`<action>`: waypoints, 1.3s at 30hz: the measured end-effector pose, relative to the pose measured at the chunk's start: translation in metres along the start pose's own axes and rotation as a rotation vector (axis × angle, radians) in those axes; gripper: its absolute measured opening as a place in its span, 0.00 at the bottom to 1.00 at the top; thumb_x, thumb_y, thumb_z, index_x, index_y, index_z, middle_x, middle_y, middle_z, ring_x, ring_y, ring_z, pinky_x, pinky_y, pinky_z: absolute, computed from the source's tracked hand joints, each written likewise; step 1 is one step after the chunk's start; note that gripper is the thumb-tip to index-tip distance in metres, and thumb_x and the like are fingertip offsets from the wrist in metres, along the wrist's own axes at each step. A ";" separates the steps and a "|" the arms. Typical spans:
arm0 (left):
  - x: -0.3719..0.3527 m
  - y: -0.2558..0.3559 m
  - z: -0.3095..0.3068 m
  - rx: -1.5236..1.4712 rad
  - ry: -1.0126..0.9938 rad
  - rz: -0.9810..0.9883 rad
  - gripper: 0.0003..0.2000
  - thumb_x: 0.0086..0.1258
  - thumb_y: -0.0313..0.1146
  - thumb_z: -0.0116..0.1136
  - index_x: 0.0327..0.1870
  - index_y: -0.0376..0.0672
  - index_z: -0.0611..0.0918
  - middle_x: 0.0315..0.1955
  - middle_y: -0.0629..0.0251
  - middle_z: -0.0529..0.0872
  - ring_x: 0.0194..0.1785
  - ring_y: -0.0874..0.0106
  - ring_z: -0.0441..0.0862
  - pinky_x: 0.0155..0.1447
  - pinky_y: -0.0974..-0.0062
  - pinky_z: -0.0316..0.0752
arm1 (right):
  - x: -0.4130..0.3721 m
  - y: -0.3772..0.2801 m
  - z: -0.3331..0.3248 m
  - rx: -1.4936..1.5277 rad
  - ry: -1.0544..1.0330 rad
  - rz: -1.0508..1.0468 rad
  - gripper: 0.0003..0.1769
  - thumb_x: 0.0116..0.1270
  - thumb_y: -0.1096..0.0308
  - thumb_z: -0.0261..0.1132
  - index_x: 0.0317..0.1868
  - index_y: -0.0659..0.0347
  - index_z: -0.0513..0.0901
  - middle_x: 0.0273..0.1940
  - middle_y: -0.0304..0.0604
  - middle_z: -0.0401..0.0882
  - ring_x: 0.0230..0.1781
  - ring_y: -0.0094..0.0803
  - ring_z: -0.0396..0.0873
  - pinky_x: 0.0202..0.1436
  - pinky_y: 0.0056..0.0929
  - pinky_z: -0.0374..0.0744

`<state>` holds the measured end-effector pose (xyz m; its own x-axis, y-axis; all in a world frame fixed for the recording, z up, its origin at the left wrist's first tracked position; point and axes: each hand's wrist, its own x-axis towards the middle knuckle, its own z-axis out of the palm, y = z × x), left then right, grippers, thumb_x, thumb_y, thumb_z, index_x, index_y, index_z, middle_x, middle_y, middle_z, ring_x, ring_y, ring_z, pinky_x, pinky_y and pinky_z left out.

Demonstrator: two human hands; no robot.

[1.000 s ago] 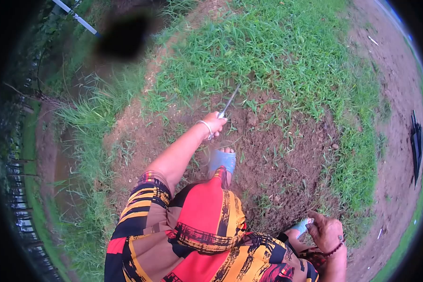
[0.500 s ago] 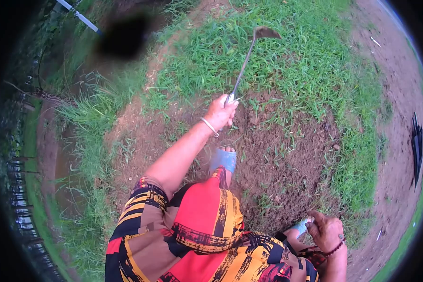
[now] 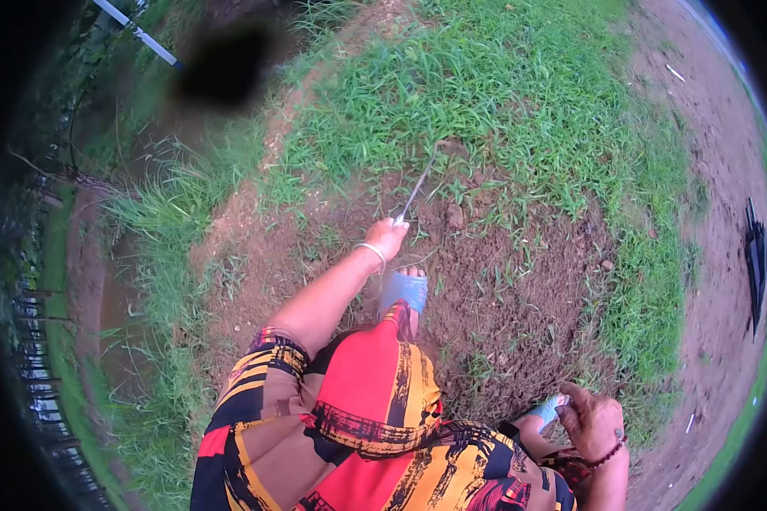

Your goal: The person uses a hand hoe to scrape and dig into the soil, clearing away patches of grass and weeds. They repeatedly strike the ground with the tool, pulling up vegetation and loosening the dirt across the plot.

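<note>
My left hand (image 3: 385, 239) grips the handle of a hoe with a thin metal shaft (image 3: 418, 189). Its blade (image 3: 453, 148) is low at the border between grass (image 3: 486, 102) and dug soil (image 3: 503, 298), partly hidden by grass blades. At the lower right, my right hand (image 3: 595, 426) is loosely curled beside my foot in a blue sandal (image 3: 547, 410), with nothing visible in it. My other blue-sandalled foot (image 3: 406, 291) stands on the soil just below my left hand.
A muddy strip with water (image 3: 123, 315) lies beyond the grassy edge on the left. On the dirt path (image 3: 716, 255) at the right lies a dark folded object (image 3: 754, 268). A white-and-blue pole (image 3: 141, 32) shows at the upper left, near a dark blurred patch.
My left hand has come down and slightly left, nearer my foot. The hoe blade has dropped from over the grass to the soil's edge. My right hand has stayed in place.
</note>
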<state>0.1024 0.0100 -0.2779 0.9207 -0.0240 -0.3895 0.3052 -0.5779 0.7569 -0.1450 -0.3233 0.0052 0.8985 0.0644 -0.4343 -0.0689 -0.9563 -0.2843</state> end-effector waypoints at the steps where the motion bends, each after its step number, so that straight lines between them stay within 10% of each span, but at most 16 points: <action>1: -0.010 0.014 -0.001 0.002 -0.005 0.001 0.12 0.67 0.42 0.50 0.30 0.43 0.71 0.14 0.73 0.66 0.16 0.80 0.61 0.19 0.76 0.57 | -0.002 0.000 0.000 -0.006 0.023 -0.015 0.17 0.54 0.62 0.63 0.44 0.55 0.77 0.23 0.47 0.78 0.24 0.45 0.78 0.29 0.39 0.75; 7: -0.026 0.063 -0.001 -0.465 -0.111 -0.336 0.10 0.69 0.40 0.49 0.30 0.45 0.70 0.14 0.76 0.66 0.15 0.83 0.62 0.18 0.82 0.56 | -0.005 0.008 0.005 -0.042 0.021 -0.015 0.17 0.55 0.60 0.63 0.44 0.56 0.76 0.22 0.46 0.77 0.23 0.45 0.77 0.27 0.39 0.75; 9: -0.002 0.067 -0.002 -0.360 0.088 0.251 0.11 0.69 0.41 0.49 0.31 0.44 0.70 0.15 0.76 0.66 0.16 0.82 0.63 0.19 0.80 0.58 | -0.003 0.003 0.003 0.013 0.009 -0.006 0.16 0.55 0.61 0.63 0.44 0.56 0.76 0.22 0.45 0.77 0.23 0.44 0.78 0.27 0.38 0.75; 15: 0.027 0.053 -0.002 0.134 0.273 0.256 0.16 0.66 0.45 0.49 0.34 0.39 0.76 0.20 0.54 0.78 0.24 0.58 0.76 0.32 0.65 0.71 | 0.000 0.001 -0.002 0.035 0.002 -0.035 0.17 0.53 0.62 0.64 0.43 0.57 0.77 0.22 0.45 0.78 0.24 0.44 0.78 0.28 0.38 0.75; 18: 0.028 -0.016 0.011 0.423 0.230 0.349 0.16 0.68 0.45 0.47 0.29 0.40 0.73 0.18 0.63 0.76 0.22 0.72 0.77 0.25 0.71 0.70 | 0.000 0.001 -0.004 -0.046 -0.024 -0.022 0.17 0.53 0.63 0.64 0.43 0.57 0.77 0.22 0.46 0.78 0.24 0.44 0.78 0.28 0.39 0.75; 20: -0.005 0.043 -0.005 0.006 -0.169 -0.243 0.15 0.69 0.45 0.45 0.30 0.42 0.73 0.17 0.65 0.74 0.15 0.72 0.72 0.19 0.69 0.68 | -0.004 0.001 0.000 -0.006 -0.031 -0.006 0.17 0.53 0.62 0.64 0.43 0.57 0.77 0.22 0.47 0.78 0.24 0.45 0.78 0.28 0.39 0.75; 25: -0.003 0.044 -0.010 -0.490 -0.339 -0.454 0.15 0.70 0.47 0.43 0.29 0.47 0.69 0.15 0.71 0.68 0.11 0.79 0.61 0.14 0.80 0.56 | 0.000 0.000 0.002 0.002 -0.024 -0.013 0.17 0.53 0.62 0.64 0.44 0.56 0.77 0.23 0.47 0.78 0.25 0.45 0.78 0.29 0.39 0.75; 34: -0.075 0.017 -0.004 -0.404 -0.117 -0.280 0.18 0.70 0.50 0.42 0.28 0.44 0.69 0.11 0.74 0.65 0.11 0.80 0.59 0.13 0.80 0.54 | 0.001 -0.004 -0.002 0.020 0.005 -0.021 0.17 0.53 0.65 0.63 0.44 0.58 0.76 0.23 0.46 0.78 0.25 0.45 0.78 0.30 0.39 0.75; 35: -0.070 -0.024 0.005 -0.054 -0.095 -0.180 0.16 0.69 0.43 0.41 0.31 0.39 0.77 0.24 0.57 0.79 0.29 0.71 0.76 0.37 0.70 0.72 | 0.000 -0.003 0.000 0.001 0.034 -0.039 0.17 0.53 0.65 0.63 0.44 0.58 0.76 0.23 0.46 0.78 0.25 0.44 0.78 0.30 0.39 0.75; 39: -0.090 -0.023 -0.014 -0.245 -0.094 0.061 0.16 0.70 0.42 0.42 0.28 0.40 0.75 0.17 0.66 0.74 0.21 0.77 0.73 0.27 0.75 0.68 | -0.001 -0.002 0.002 -0.002 0.010 -0.050 0.17 0.53 0.64 0.63 0.44 0.58 0.76 0.23 0.46 0.78 0.25 0.45 0.78 0.30 0.40 0.75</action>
<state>0.0162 0.0374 -0.2532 0.9161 -0.1344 -0.3777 0.3104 -0.3584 0.8805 -0.1464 -0.3210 0.0047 0.9052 0.1095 -0.4107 -0.0226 -0.9525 -0.3038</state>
